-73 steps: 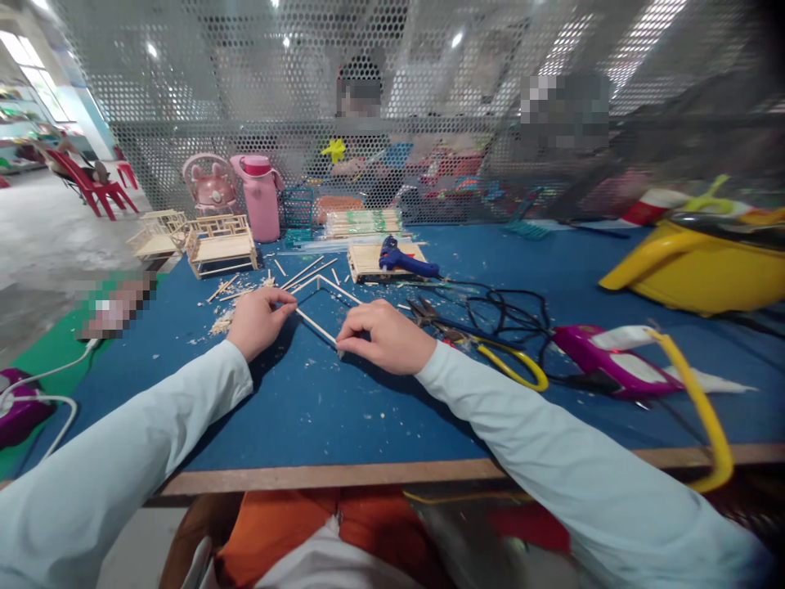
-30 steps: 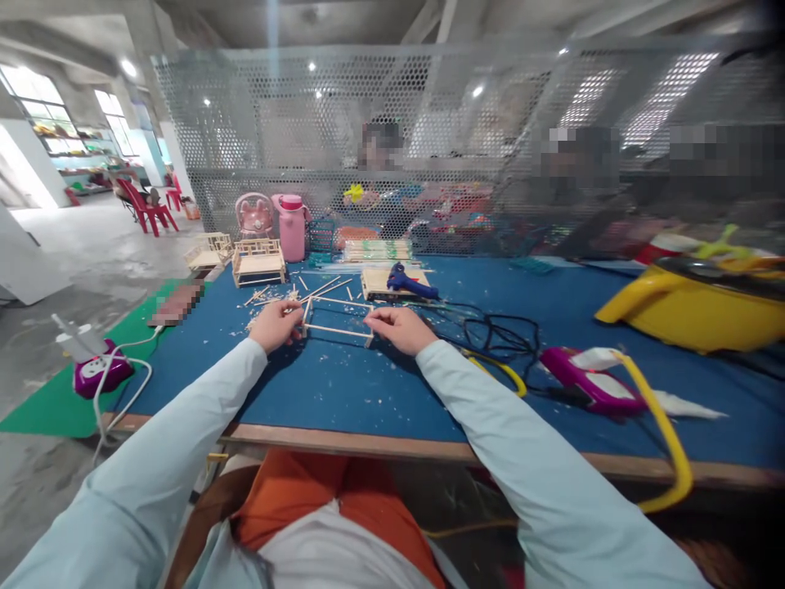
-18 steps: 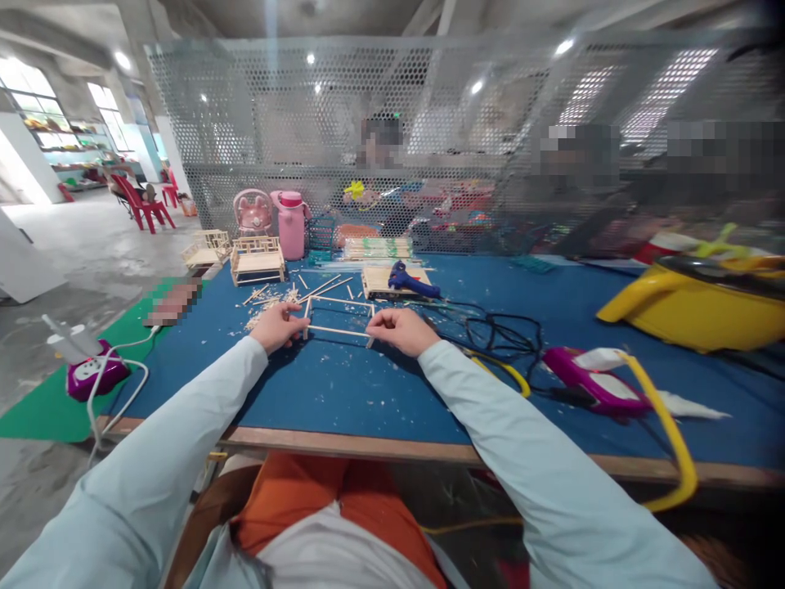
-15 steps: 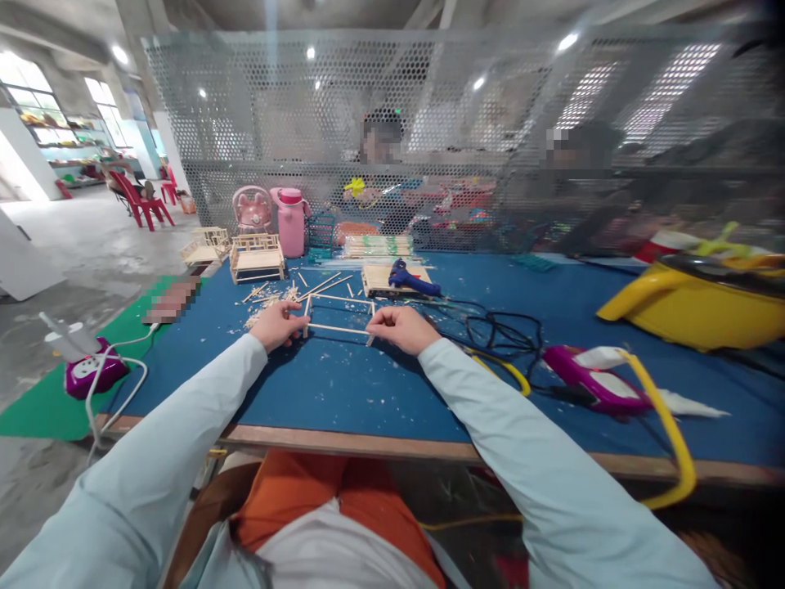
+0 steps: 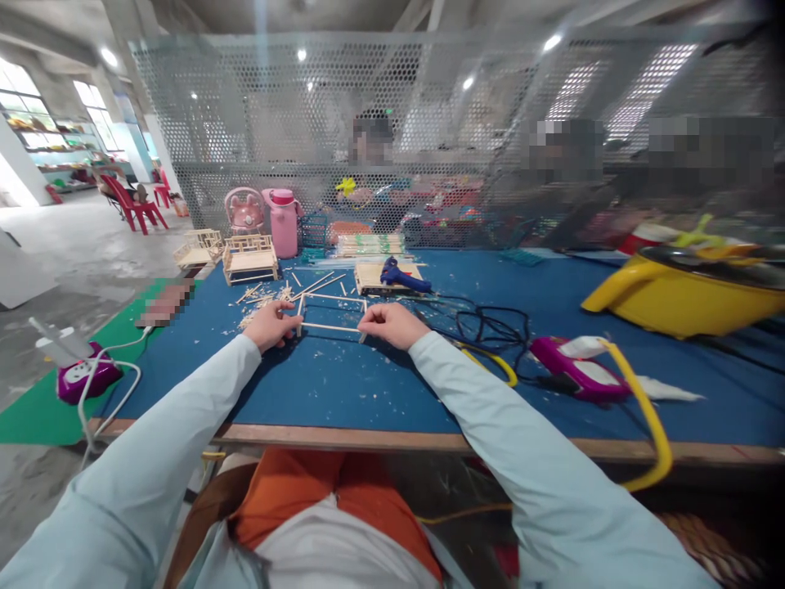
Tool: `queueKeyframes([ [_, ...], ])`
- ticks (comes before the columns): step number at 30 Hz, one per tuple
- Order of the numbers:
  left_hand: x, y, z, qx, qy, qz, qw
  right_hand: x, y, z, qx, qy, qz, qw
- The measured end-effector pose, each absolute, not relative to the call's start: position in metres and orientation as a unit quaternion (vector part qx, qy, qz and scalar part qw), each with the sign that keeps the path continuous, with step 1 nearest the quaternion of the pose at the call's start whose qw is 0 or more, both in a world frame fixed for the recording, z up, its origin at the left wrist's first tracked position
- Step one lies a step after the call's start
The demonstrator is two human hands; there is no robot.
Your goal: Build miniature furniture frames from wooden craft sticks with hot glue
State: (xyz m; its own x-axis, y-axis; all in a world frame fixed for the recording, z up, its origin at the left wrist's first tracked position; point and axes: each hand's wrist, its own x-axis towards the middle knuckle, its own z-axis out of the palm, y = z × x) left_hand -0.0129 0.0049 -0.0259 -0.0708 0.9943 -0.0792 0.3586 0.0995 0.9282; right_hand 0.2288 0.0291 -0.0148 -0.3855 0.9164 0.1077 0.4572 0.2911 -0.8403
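Observation:
A thin wooden stick frame (image 5: 331, 328), roughly rectangular, stands over the blue table top between my hands. My left hand (image 5: 271, 325) pinches its left end, and my right hand (image 5: 395, 325) pinches the right end near the front corner. Loose sticks and scraps (image 5: 261, 304) lie just behind my left hand. Farther back, a blue glue gun (image 5: 405, 276) rests on a flat wooden piece (image 5: 368, 278). Two small built stick models, one of them a bench-like piece (image 5: 250, 260), sit at the back left.
A pink bottle (image 5: 283, 225) stands by the perforated metal screen (image 5: 245, 106). To the right are black cables (image 5: 491, 323), a purple power strip (image 5: 580, 372) with a yellow cord and a yellow container (image 5: 680, 298). People sit beyond the screen. Another purple socket (image 5: 86, 375) is at left.
The view has shifted slightly, so most things appear a little farther left. Both hands keep their grip on the stick frame.

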Motion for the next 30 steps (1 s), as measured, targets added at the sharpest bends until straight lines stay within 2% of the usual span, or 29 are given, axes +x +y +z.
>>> queueKeyframes([
  [7, -0.013, 0.004, -0.028, 0.562, 0.611, 0.395, 0.392, 0.231, 0.029, -0.014, -0.453, -0.736, 0.383, 0.327],
  [14, -0.026, 0.007, -0.024, 0.578, 0.626, 0.420, 0.311, 0.249, 0.037, -0.010, -0.479, -0.692, 0.353, 0.408],
  [19, -0.037, 0.007, -0.021, 0.658, 0.595, 0.420, 0.194, 0.250, 0.034, -0.013, -0.458, -0.728, 0.373, 0.349],
  [23, -0.035, 0.007, -0.022, 0.757, 0.521, 0.365, 0.149, 0.243, 0.029, -0.017, -0.416, -0.765, 0.402, 0.283],
  [30, -0.030, 0.008, -0.028, 0.802, 0.495, 0.321, 0.093, 0.243, 0.033, -0.019, -0.416, -0.781, 0.341, 0.316],
])
